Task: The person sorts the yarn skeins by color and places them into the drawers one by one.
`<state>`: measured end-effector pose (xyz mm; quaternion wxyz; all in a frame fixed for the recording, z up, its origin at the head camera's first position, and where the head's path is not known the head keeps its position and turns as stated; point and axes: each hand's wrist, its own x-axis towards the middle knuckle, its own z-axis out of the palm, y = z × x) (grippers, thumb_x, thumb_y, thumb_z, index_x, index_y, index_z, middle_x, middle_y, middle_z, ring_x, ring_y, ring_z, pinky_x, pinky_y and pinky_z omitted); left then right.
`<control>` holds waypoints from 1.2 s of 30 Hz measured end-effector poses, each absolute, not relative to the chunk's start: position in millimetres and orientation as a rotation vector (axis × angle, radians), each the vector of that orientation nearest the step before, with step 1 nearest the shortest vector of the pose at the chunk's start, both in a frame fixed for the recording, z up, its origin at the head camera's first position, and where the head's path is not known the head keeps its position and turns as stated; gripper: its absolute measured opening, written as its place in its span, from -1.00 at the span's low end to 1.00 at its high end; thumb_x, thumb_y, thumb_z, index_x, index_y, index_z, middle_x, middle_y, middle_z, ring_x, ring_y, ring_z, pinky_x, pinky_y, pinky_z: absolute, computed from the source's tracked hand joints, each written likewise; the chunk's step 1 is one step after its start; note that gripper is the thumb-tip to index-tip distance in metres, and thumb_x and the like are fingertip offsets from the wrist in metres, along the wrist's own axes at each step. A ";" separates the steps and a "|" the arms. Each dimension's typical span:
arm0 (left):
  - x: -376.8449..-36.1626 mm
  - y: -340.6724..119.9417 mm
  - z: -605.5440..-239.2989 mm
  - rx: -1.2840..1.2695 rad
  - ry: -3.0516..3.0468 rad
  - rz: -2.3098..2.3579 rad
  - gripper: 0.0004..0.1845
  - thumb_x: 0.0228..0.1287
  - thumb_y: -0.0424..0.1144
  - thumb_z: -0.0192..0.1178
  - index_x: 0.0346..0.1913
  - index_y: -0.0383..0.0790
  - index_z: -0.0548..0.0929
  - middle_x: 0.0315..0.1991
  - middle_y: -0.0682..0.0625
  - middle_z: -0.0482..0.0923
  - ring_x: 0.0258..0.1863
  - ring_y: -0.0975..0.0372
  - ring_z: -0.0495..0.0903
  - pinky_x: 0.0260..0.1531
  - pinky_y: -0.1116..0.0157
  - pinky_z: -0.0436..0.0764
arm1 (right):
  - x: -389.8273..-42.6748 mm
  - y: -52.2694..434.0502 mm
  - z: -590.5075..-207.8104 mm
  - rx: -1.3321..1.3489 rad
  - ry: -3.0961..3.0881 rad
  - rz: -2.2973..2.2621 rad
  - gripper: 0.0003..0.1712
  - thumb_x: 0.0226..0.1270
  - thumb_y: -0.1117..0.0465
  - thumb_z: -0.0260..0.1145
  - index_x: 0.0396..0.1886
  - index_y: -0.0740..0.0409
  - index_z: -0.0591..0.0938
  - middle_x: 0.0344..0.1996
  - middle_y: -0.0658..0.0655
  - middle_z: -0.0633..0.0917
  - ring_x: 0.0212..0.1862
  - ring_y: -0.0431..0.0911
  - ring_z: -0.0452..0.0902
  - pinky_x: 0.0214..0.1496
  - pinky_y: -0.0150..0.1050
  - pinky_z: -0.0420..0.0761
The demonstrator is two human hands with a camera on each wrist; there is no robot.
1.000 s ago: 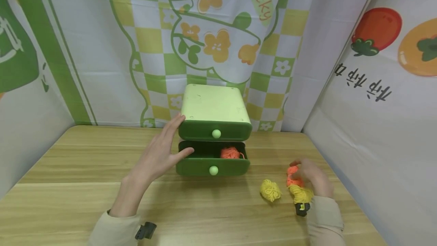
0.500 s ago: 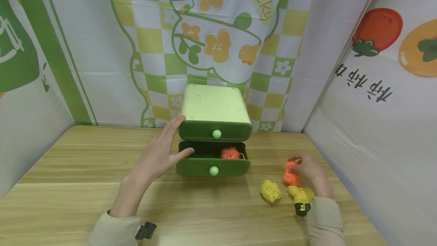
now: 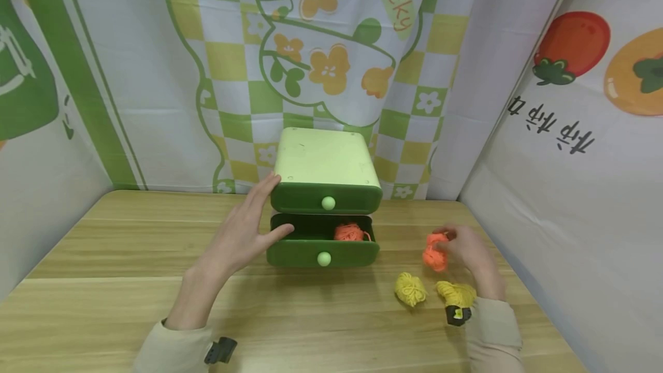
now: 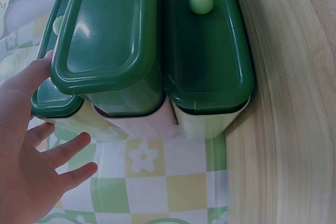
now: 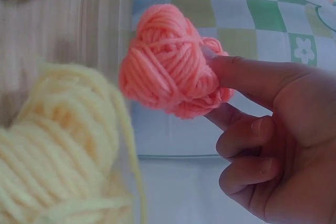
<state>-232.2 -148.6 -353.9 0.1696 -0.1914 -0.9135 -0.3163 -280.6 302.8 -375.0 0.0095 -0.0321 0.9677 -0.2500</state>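
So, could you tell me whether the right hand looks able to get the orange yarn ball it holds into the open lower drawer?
Probably yes: the right hand pinches the orange yarn ball, and the lower drawer stands open with room beside the ball inside.

Wooden table [image 3: 129,298] bears drawer box [image 3: 324,177] (green), yellow yarn [image 3: 410,289].

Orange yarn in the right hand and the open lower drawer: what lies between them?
Nothing: in the head view only bare table separates the orange yarn, pinched by the right hand, from the open lower drawer.
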 end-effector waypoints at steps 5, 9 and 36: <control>-232.7 -148.5 -354.3 -0.542 -2.591 -0.894 0.01 0.29 0.10 0.31 0.61 0.16 -0.12 0.62 -0.04 -0.08 0.55 -0.09 0.06 0.33 -0.39 0.17 | -278.1 292.0 -366.3 -0.084 3.026 -0.784 -0.51 0.31 0.07 0.36 0.21 0.11 0.62 0.11 0.32 0.66 0.13 0.24 0.57 0.05 0.15 0.56; -233.2 -148.3 -354.8 -0.535 -2.592 -0.894 0.00 0.30 0.10 0.30 0.61 0.17 -0.13 0.62 -0.02 -0.09 0.55 -0.08 0.05 0.33 -0.38 0.17 | -276.2 281.4 -359.4 -0.101 3.047 -0.800 -0.53 0.32 0.05 0.36 0.19 0.08 0.64 0.11 0.29 0.66 0.13 0.22 0.57 0.05 0.14 0.57; -232.9 -148.3 -355.3 -0.534 -2.598 -0.893 0.00 0.30 0.18 0.26 0.61 0.18 -0.14 0.62 -0.03 -0.08 0.54 -0.10 0.08 0.33 -0.37 0.19 | -259.5 231.6 -335.9 -0.412 3.341 -0.721 -0.62 0.30 -0.06 0.40 0.06 -0.07 0.72 -0.03 0.07 0.76 -0.21 0.00 0.61 -0.37 -0.25 0.47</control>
